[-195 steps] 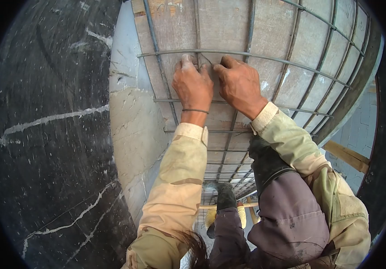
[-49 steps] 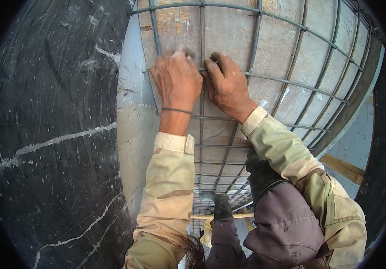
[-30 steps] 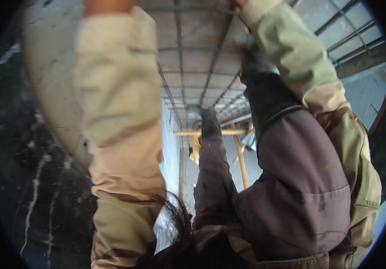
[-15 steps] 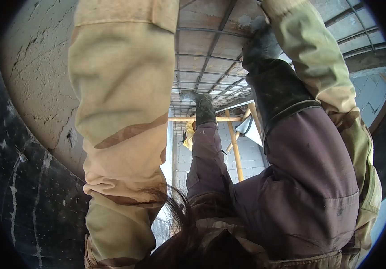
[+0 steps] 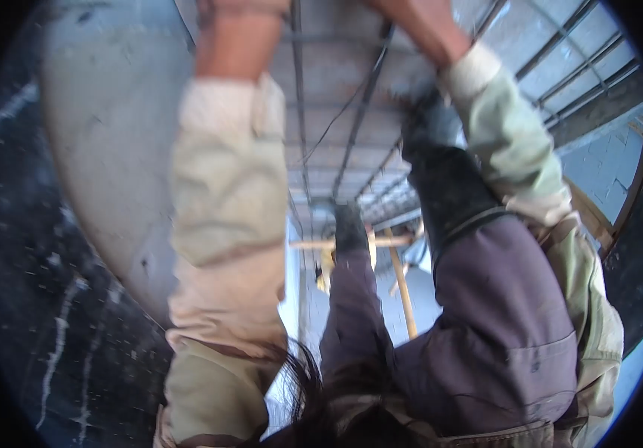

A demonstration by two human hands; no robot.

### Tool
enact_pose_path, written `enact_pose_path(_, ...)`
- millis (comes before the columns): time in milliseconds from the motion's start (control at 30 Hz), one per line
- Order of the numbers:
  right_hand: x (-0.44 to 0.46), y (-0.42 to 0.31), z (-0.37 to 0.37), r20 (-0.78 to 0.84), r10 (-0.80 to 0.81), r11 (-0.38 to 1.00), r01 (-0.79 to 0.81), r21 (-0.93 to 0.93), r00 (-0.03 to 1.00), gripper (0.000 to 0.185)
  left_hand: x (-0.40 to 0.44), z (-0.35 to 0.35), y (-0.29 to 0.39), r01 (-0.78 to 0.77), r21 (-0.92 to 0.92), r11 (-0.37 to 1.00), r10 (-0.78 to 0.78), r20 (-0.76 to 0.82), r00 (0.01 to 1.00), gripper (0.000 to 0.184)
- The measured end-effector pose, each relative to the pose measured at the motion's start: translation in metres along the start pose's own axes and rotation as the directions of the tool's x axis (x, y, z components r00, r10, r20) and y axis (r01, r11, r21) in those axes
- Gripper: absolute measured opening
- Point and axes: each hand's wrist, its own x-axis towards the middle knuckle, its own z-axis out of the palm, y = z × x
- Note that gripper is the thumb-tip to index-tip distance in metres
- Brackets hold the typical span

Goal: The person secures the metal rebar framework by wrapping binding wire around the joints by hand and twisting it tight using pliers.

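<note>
Only the wrist and base of my left hand show at the top edge of the view; its fingers lie outside the frame. My right hand is cut off by the same edge, so its fingers are hidden too. Both are over a grid of steel bars laid on boards. A thin dark wire hangs across the grid between my forearms. Whether either hand holds something cannot be seen. The picture is blurred by motion.
My boots rest on the bar grid. At the left are a rough plaster strip and a dark panel with white streaks. Wooden poles and something yellow are far below. A grey block wall stands at the right.
Half a second ago both hands were out of frame; now their wrists show at the top. The view has tipped back up slightly, and the thin wire has come into sight.
</note>
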Motion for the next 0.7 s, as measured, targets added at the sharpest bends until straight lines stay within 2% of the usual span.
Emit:
enact_pose_path(33, 0.002, -0.016, -0.008, 0.072, 0.203, 0.977, -0.207, 0.042, 0.976, 0.020, -0.003, 0.008, -0.004, 0.036, -0.049, 0.998, -0.042, -0.111, 0.993, 0.023)
enact_pose_path(67, 0.005, -0.026, -0.011, 0.158, 0.388, 0.912, -0.403, 0.075, 0.908, 0.022, -0.004, 0.008, -0.008, -0.002, -0.074, 0.997, -0.001, -0.051, 0.999, 0.023)
enact_pose_path(100, 0.007, -0.025, -0.012, 0.129, 0.351, 0.927, -0.364, 0.091, 0.927, 0.022, -0.007, 0.005, -0.011, -0.033, -0.097, 0.995, 0.034, 0.012, 0.999, 0.023)
enact_pose_path(133, 0.007, -0.018, -0.013, 0.304, 0.473, 0.763, -0.557, 0.328, 0.827, 0.019, -0.012, 0.009, -0.015, -0.017, -0.136, 0.991, 0.011, -0.045, 0.999, 0.023)
enact_pose_path(167, 0.015, -0.022, -0.018, 0.504, 0.510, 0.504, -0.717, 0.481, 0.697, 0.016, -0.009, 0.008, -0.014, -0.003, -0.183, 0.983, -0.015, -0.096, 0.995, 0.023)
enact_pose_path(200, 0.018, -0.026, -0.019, 0.492, 0.488, 0.527, -0.693, 0.493, 0.721, 0.016, -0.011, 0.009, -0.013, -0.019, -0.186, 0.982, -0.006, -0.130, 0.991, 0.023)
enact_pose_path(267, 0.022, -0.034, -0.022, 0.596, 0.498, 0.111, -0.728, 0.677, 0.630, 0.024, -0.017, 0.010, -0.010, 0.102, -0.280, 0.955, -0.131, -0.086, 0.988, 0.014)
enact_pose_path(333, 0.025, -0.048, -0.024, 0.610, 0.517, 0.043, -0.730, 0.682, 0.601, 0.023, -0.022, 0.019, -0.011, 0.095, -0.376, 0.922, -0.147, -0.110, 0.983, 0.015)
enact_pose_path(367, 0.026, -0.048, -0.023, 0.630, 0.474, 0.015, -0.721, 0.693, 0.615, 0.022, -0.024, 0.015, -0.004, 0.152, -0.467, 0.871, -0.202, -0.058, 0.978, 0.016)
enact_pose_path(400, 0.031, -0.049, -0.024, 0.618, 0.427, 0.046, -0.698, 0.715, 0.660, 0.021, -0.026, 0.014, -0.001, 0.135, -0.520, 0.843, -0.199, -0.068, 0.978, 0.018)
enact_pose_path(467, 0.037, -0.065, -0.028, 0.589, 0.466, 0.158, -0.717, 0.679, 0.660, 0.027, -0.034, 0.011, 0.002, 0.043, -0.458, 0.888, -0.097, -0.095, 0.991, 0.015)
enact_pose_path(500, 0.035, -0.071, -0.027, 0.585, 0.464, 0.160, -0.712, 0.683, 0.665, 0.027, -0.035, 0.014, -0.003, 0.036, -0.459, 0.888, -0.092, -0.099, 0.991, 0.015)
enact_pose_path(567, 0.030, -0.087, -0.024, 0.598, 0.436, 0.160, -0.712, 0.684, 0.673, 0.026, -0.035, 0.024, -0.015, -0.241, -0.335, 0.911, 0.159, -0.253, 0.954, 0.015)
enact_pose_path(600, 0.024, -0.104, -0.026, 0.562, 0.481, 0.309, -0.730, 0.610, 0.673, 0.026, -0.035, 0.028, -0.018, -0.252, -0.335, 0.908, 0.169, -0.258, 0.951, 0.015)
enact_pose_path(667, 0.007, -0.126, -0.010, 0.471, 0.456, 0.300, -0.629, 0.717, 0.755, 0.027, -0.035, 0.037, -0.021, -0.160, -0.311, 0.937, 0.074, -0.269, 0.960, 0.016)
enact_pose_path(700, 0.000, -0.129, -0.002, 0.460, 0.454, 0.299, -0.617, 0.728, 0.763, 0.027, -0.035, 0.041, -0.022, -0.114, -0.298, 0.948, 0.029, -0.275, 0.961, 0.018)
